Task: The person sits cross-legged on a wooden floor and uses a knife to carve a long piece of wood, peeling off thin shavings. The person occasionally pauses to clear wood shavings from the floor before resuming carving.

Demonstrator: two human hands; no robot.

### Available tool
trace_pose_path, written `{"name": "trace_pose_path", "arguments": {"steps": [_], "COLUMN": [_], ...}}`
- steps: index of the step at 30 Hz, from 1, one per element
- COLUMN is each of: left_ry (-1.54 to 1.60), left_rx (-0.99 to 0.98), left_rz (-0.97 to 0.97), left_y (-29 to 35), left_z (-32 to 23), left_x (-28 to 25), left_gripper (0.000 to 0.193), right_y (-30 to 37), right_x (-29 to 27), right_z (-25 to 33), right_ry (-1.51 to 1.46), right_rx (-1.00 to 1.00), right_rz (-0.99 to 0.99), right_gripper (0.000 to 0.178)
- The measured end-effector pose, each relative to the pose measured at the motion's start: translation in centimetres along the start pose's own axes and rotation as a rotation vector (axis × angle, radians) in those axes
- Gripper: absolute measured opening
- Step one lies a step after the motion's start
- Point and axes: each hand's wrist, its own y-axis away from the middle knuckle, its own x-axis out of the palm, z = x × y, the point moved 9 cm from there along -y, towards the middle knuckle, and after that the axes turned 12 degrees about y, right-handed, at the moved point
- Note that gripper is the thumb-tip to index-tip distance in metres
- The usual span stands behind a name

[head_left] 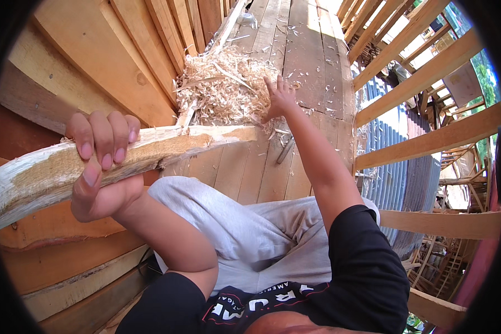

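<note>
Head view, nearest: our black short-sleeved shirt (295, 300) fills the lower edge, with pale grey trousers (234, 228) over a raised knee just beyond.
Left hand: our left hand (103, 167) is clenched around a long, rough-hewn pale wooden billet with torn bark and raw chopped faces (122, 158); fingers wrap over the top, thumb under.
Billet position: it runs from the left rim across to mid-frame, tilted slightly, held off the floor above our knee; its far tip ends near the shavings.
Right hand: our right hand (278, 97) is stretched out, fingers spread and released, holding nothing, resting at the right edge of a heap of pale curled wood shavings (225, 86).
Floor: weathered grey plank floor (306, 50), scattered with loose chips; a thin dark metal tool (285, 150) lies on it below our right forearm, kind unclear.
Left side: stacked orange-brown sawn boards (122, 61) lean beside the heap.
Right side: slatted wooden railing (423, 78), corrugated sheet behind.
</note>
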Motion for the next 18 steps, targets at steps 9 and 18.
{"name": "trace_pose_path", "arguments": {"steps": [9, 18], "left_ry": [-0.001, -0.035], "left_rx": [-0.071, -0.075], "left_rz": [0.041, -0.013], "left_y": [-0.5, -0.5], "left_z": [2.3, 2.4], "left_x": [-0.6, -0.7], "left_gripper": [0.033, 0.032], "right_y": [-7.3, -3.6], "right_x": [1.6, -2.6], "right_z": [2.1, -3.6], "right_ry": [-0.001, -0.505], "right_rx": [-0.347, -0.028], "right_rz": [0.044, -0.284], "right_gripper": [0.108, 0.06]}}
